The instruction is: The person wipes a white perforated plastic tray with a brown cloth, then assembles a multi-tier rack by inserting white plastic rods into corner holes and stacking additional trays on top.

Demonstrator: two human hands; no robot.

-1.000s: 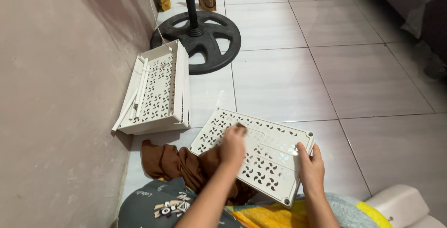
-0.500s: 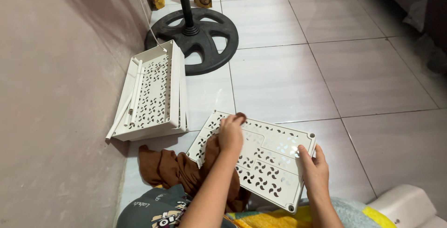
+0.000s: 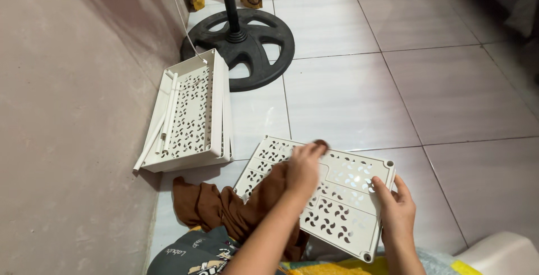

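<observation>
A floor (image 3: 348, 90) of pale glossy tiles runs up to a plain mauve wall (image 3: 67, 112) on the left. On it, close in front of the person, lies a white plastic panel (image 3: 342, 196) pierced with a cut-out pattern. It sits slightly tilted, its near edge raised towards the person's lap, and its long axis runs from the upper left down to the lower right.

The left hand (image 3: 303, 168) rests on top of the panel near its far edge, clenched around a brown cloth (image 3: 236, 207) whose tip pokes out past the fingers; the rest of the cloth trails back off the panel's left side onto the floor. The right hand (image 3: 396, 207) grips the panel's right-hand edge, thumb on top and fingers curled beneath, steadying it. So the left hand is the one over the patterned face, with most of that face lying to its right and towards the person, while the right hand sits only at the rim.

A second white panel assembly (image 3: 193, 112) leans against the wall further off, just beside the black round base of a fan stand (image 3: 241, 39).
</observation>
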